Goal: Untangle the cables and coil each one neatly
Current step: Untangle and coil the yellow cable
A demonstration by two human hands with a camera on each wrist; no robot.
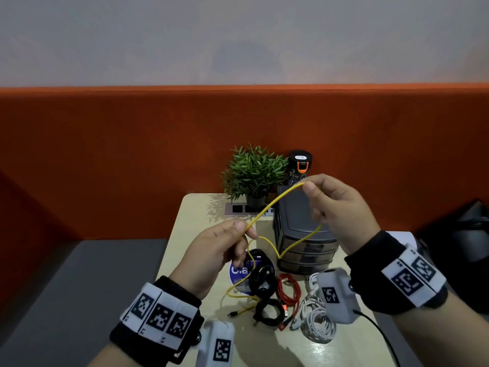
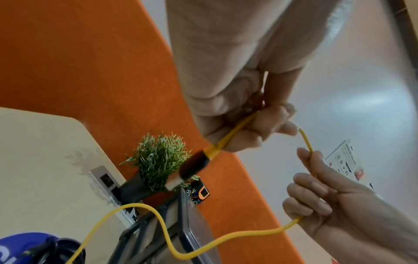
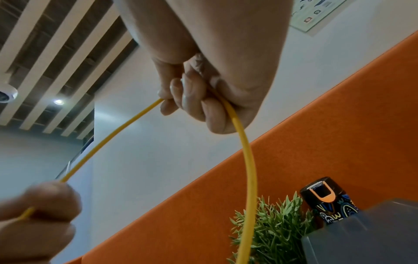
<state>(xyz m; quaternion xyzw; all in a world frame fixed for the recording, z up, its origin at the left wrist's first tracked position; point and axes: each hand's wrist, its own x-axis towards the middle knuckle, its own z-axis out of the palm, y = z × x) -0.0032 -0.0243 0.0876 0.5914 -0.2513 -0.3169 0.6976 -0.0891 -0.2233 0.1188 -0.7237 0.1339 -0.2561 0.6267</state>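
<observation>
A thin yellow cable (image 1: 271, 205) is stretched in the air between both hands above the table. My left hand (image 1: 242, 231) pinches it between thumb and fingers close to one end. In the left wrist view its black and yellow plug (image 2: 194, 167) dangles just below those fingers. My right hand (image 1: 308, 188), higher and to the right, grips the cable (image 3: 250, 160) in curled fingers (image 3: 192, 100). From there the cable sags in a loop and trails down to the table, where its other plug (image 1: 232, 313) lies. Below lie black cables (image 1: 260, 279), a red cable (image 1: 288, 290) and a white cable (image 1: 317, 316).
On the small beige table (image 1: 195, 207) a grey drawer unit (image 1: 304, 234) stands under my right hand. Behind it are a potted plant (image 1: 254, 176) and a dark patterned bottle (image 1: 300, 165). A socket panel (image 1: 238, 209) is set in the tabletop. An orange partition backs it all.
</observation>
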